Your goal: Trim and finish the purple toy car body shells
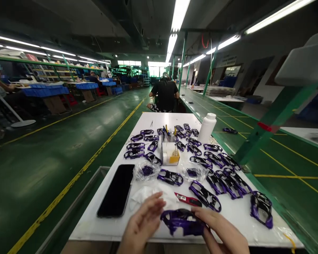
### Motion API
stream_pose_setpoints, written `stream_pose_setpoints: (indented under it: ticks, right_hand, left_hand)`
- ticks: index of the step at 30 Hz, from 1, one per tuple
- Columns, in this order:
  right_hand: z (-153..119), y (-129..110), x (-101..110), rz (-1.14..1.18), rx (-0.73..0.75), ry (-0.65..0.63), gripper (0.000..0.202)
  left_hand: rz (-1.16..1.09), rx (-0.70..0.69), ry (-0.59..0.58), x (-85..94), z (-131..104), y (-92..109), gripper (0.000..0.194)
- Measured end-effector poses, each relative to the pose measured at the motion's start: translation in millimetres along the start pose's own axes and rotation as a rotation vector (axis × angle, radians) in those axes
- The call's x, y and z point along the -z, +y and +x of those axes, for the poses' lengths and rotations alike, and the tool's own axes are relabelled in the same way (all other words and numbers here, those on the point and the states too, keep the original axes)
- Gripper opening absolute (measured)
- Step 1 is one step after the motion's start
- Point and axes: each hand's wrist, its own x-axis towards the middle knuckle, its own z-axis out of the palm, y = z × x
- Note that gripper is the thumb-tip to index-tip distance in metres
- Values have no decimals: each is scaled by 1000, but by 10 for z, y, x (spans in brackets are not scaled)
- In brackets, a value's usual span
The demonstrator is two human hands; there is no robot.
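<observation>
A purple and black toy car body shell is held up near the table's front edge by my right hand, its fingers and thumb gripping the right end. At the shell's left end is my left hand, fingers apart and slightly curved, with nothing in it. Just beyond the hands lie a red utility knife and a crumpled white tissue. More of these car shells are spread over the white table, one of them near the right front corner.
A black phone lies on the left. Two clear plastic bags with small purple parts flank a small box of tools. A white bottle stands at back right. A green conveyor runs alongside; a person sits ahead.
</observation>
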Motion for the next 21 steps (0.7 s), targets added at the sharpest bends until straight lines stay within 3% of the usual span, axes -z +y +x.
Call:
stream_pose_setpoints:
  ticks: [1,5,9,12,17,21]
  right_hand:
    - [-2,56,-21,-23,44,6,25]
    - [-21,213,-147,-104,208,-25,32]
    - [-53,244,-192,-143,280,-111,32]
    - [-40,271,-154,-153,334,-194,32]
    - [30,338,-125,-173,404,-259,33]
    - [63,332,-132,-204,327,-247,29]
  left_hand:
    - [174,-80,58,106,16,-4,41]
    - [436,-174,151,395,104,66,27]
    - [676,-340,104,385,243,186,21]
    - [837,-480,-15,281,382,258,22]
    - [1066,-667,-309,140,600,403,25]
    - [1172,-725,-454,59,737,498,24]
